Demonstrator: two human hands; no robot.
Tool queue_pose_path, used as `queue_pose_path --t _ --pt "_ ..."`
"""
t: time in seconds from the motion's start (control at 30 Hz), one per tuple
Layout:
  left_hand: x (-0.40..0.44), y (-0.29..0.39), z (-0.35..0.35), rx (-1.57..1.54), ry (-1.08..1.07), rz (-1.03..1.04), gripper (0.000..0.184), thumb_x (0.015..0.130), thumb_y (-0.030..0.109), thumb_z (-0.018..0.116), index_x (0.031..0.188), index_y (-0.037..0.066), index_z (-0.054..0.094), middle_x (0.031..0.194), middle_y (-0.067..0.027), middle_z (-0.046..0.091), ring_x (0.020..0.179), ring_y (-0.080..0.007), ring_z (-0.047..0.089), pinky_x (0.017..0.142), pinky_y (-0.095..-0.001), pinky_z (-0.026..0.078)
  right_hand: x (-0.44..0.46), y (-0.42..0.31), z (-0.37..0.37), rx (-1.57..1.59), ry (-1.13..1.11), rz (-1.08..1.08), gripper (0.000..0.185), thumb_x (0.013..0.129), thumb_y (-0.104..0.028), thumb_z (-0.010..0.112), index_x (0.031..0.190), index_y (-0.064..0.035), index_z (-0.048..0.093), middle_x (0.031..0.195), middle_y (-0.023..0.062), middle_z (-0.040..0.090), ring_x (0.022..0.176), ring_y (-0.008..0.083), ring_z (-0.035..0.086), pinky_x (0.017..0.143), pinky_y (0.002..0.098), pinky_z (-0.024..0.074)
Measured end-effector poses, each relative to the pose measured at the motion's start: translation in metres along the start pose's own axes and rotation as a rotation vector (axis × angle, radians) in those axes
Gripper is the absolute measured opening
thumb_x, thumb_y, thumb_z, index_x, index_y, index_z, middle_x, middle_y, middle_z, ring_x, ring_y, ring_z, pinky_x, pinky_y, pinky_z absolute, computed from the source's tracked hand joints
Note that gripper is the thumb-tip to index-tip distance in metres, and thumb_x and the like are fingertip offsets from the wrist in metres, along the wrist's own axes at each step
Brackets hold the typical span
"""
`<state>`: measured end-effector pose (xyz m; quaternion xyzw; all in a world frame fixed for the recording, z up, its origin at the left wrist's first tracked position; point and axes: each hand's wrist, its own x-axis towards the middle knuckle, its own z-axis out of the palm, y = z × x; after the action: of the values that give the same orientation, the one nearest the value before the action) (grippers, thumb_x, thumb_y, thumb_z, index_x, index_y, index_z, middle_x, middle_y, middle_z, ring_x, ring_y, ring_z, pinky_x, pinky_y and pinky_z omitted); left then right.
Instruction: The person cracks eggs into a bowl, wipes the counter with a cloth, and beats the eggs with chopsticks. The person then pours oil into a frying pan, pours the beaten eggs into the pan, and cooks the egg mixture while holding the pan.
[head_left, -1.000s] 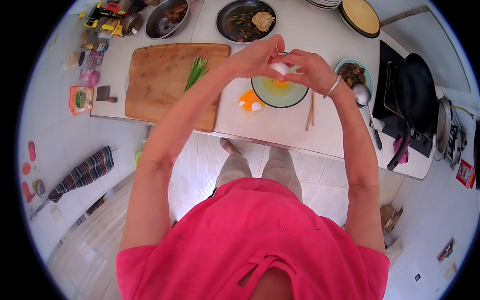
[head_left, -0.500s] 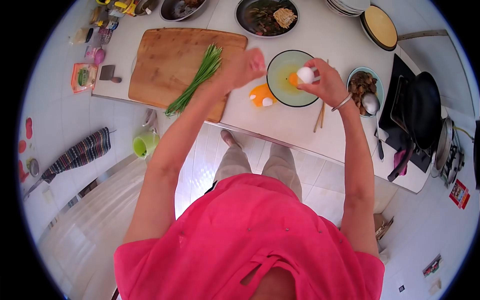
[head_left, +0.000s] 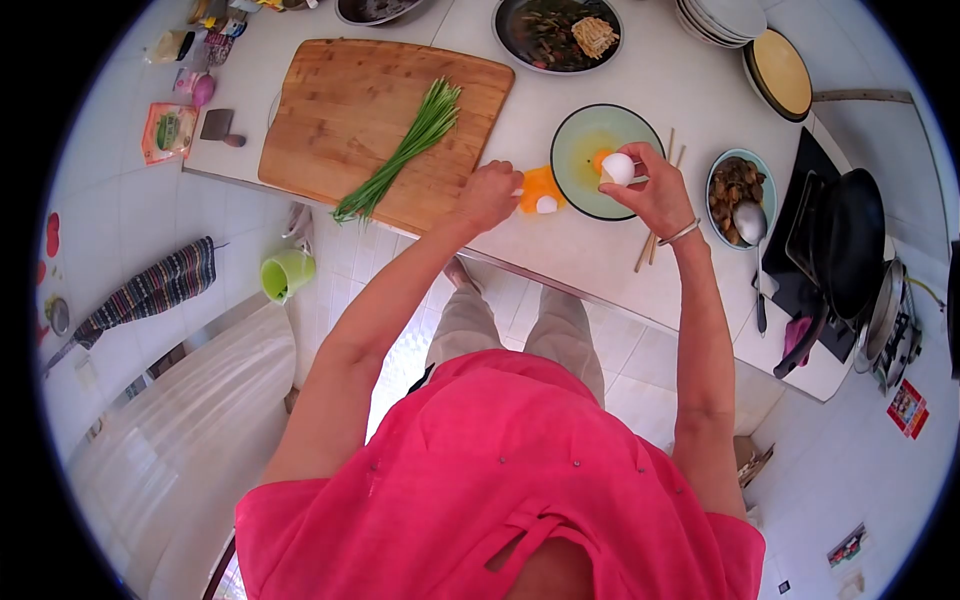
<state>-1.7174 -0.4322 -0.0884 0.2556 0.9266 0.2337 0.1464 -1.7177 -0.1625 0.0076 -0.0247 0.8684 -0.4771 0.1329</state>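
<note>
Right of upper centre, our right hand (head_left: 658, 192) pinches a shell (head_left: 619, 169) over the bowl (head_left: 590, 204); squeezing too hard could drop fragments in. Our left hand (head_left: 488, 197) curls beside the orange thing (head_left: 540, 184); its grip we can't tell.

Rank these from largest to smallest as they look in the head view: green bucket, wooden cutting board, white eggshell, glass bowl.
1. Wooden cutting board
2. Glass bowl
3. Green bucket
4. White eggshell, in the right hand
</note>
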Motion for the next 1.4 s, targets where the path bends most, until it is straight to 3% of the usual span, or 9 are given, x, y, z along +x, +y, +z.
queue_pose_path --t 0.4,0.5,0.6,0.7,0.8,0.9,1.07,1.17,1.4 --pt "-0.002 0.008 0.006 -0.033 0.067 -0.033 0.009 0.072 0.007 0.061 0.079 0.001 0.060 0.082 -0.0130 0.059 0.090 -0.0305 0.059 0.080 -0.0421 0.049 -0.002 0.000 0.001 -0.021 0.001 0.006 0.044 0.072 -0.014 0.080 0.107 -0.0035 0.055 0.096 0.0067 0.064 0.088 0.0153 0.063 0.075 0.0287 0.0554" --pt "-0.010 0.018 -0.008 -0.146 0.060 -0.174 0.016 0.072 0.009 0.066 0.084 0.000 0.060 0.085 -0.0137 0.060 0.087 -0.0282 0.060 0.079 -0.0375 0.050 -0.006 -0.004 -0.002 0.004 0.027 0.008 0.043 0.072 -0.013 0.079 0.107 -0.0034 0.055 0.096 0.0064 0.064 0.088 0.0151 0.063 0.075 0.0279 0.0555" --pt "-0.013 0.021 -0.016 -0.533 0.019 -0.323 0.023 0.075 0.012 0.071 0.092 0.000 0.061 0.095 -0.0113 0.062 0.086 -0.0215 0.062 0.077 -0.0320 0.050 -0.009 -0.002 -0.005 -0.037 0.049 0.033 0.044 0.072 -0.013 0.079 0.108 -0.0034 0.055 0.097 0.0062 0.064 0.088 0.0148 0.064 0.075 0.0268 0.0555" --pt "-0.006 0.025 -0.007 -1.060 0.008 -0.415 0.039 0.078 0.011 0.071 0.113 0.000 0.056 0.104 -0.0114 0.061 0.085 -0.0177 0.062 0.074 -0.0287 0.051 -0.012 -0.003 -0.008 0.259 0.175 0.032 0.045 0.072 -0.013 0.080 0.110 -0.0039 0.057 0.098 0.0064 0.064 0.087 0.0138 0.063 0.073 0.0267 0.0548" --pt "0.010 0.050 -0.006 -1.435 -0.042 -0.500 0.059 0.082 0.009 0.067 0.133 0.001 0.040 0.109 -0.0135 0.059 0.088 -0.0195 0.063 0.077 -0.0313 0.053 -0.008 0.012 -0.001 0.209 0.231 0.018 0.041 0.073 -0.019 0.078 0.108 -0.0071 0.060 0.097 0.0044 0.066 0.080 0.0139 0.061 0.069 0.0288 0.0513" --pt "0.026 0.064 0.001 -1.534 -0.092 -0.601 0.071 0.083 0.004 0.060 0.143 0.003 0.022 0.115 -0.0172 0.056 0.092 -0.0249 0.064 0.084 -0.0352 0.054 -0.014 0.018 0.000 -0.336 0.144 0.010 0.041 0.074 -0.019 0.078 0.110 -0.0091 0.062 0.097 -0.0010 0.066 0.078 0.0098 0.060 0.066 0.0271 0.0498" --pt "0.037 0.080 0.006 -1.687 -0.161 -0.654 0.065 0.087 -0.002 0.044 0.145 0.006 0.016 0.129 -0.0190 0.047 0.105 -0.0294 0.062 0.092 -0.0400 0.052 -0.006 0.025 -0.016 0.424 0.224 0.026 0.046 0.071 -0.018 0.079 0.113 -0.0093 0.061 0.091 0.0084 0.066 0.074 0.0181 0.063 0.069 0.0266 0.0518" --pt "0.038 0.088 0.006 -1.626 -0.140 -0.642 0.066 0.086 -0.003 0.043 0.145 0.006 0.016 0.129 -0.0187 0.047 0.104 -0.0293 0.062 0.089 -0.0397 0.054 -0.011 0.027 -0.021 -0.516 0.106 -0.056 0.041 0.072 -0.017 0.079 0.108 -0.0066 0.061 0.092 0.0070 0.065 0.078 0.0157 0.064 0.068 0.0258 0.0522" --pt "0.021 0.101 -0.003 -1.573 -0.065 -0.658 0.067 0.083 -0.004 0.044 0.145 0.006 0.019 0.130 -0.0151 0.047 0.105 -0.0275 0.062 0.086 -0.0382 0.055 -0.011 0.015 -0.036 0.333 0.109 -0.022 0.044 0.072 -0.017 0.079 0.109 -0.0061 0.056 0.096 0.0065 0.064 0.080 0.0135 0.063 0.070 0.0256 0.0519"
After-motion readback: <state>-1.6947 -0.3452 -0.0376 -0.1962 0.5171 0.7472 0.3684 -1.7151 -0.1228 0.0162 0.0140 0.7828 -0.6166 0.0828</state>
